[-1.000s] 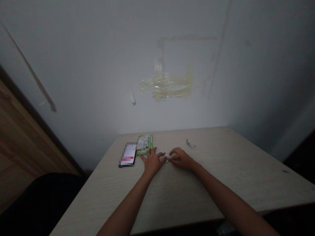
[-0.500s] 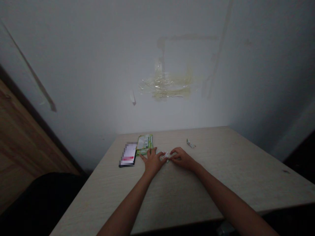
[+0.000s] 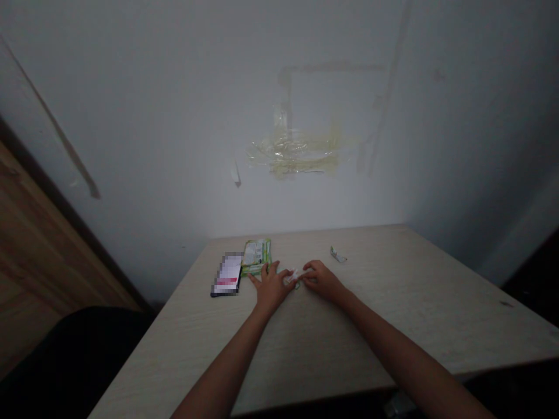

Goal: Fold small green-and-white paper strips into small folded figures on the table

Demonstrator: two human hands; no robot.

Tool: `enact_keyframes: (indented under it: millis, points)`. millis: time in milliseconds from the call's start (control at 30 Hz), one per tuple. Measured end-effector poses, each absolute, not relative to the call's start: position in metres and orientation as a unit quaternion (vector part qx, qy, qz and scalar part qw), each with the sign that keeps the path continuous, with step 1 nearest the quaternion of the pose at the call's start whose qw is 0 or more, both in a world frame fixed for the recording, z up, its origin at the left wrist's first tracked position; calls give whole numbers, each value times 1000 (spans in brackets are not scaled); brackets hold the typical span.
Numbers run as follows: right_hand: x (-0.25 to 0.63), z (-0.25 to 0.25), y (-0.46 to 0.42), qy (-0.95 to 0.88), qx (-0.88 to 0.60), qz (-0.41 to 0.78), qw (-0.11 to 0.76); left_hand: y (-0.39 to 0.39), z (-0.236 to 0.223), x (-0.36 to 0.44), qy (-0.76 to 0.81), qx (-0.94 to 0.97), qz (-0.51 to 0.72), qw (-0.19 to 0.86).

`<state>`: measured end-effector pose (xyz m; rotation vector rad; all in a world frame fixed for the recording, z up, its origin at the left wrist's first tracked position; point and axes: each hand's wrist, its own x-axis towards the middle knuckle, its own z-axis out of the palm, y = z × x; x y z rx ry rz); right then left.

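A small crumpled white piece [image 3: 294,274] with a trace of green at its lower edge lies between my hands on the table; its kind is too small to tell. From the left, my left hand [image 3: 271,288] pinches it with thumb and index finger, the other fingers spread on the tabletop. Across from it, my right hand [image 3: 322,279] has its fingertips closed on the piece's right side. Just beyond my left fingers lies a green-and-white packet [image 3: 257,254], partly covered by them.
A phone [image 3: 227,274] with a lit, blurred screen lies left of the packet. A small white-and-green scrap [image 3: 338,254] sits beyond my right hand. The pale wooden table [image 3: 393,279] meets a wall [image 3: 174,145] bearing tape remnants [image 3: 297,154]. A dark chair-like shape [image 3: 74,343] stands at left.
My right hand's fingertips have shifted slightly at the white piece. My left hand, the packet and the phone stay where they were.
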<state>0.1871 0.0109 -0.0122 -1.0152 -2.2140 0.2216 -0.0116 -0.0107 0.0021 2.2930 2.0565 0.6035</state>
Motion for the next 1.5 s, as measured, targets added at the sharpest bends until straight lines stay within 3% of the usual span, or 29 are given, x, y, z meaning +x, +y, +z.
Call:
enact_keyframes:
  millis: [300,1500]
  points:
    - [196,-21,24,-820,-396,192,367,-12,1,-11,657,729,192,3]
    - [191,-21,26,-811,-421,216,345,-12,3,-11,665,725,179,8]
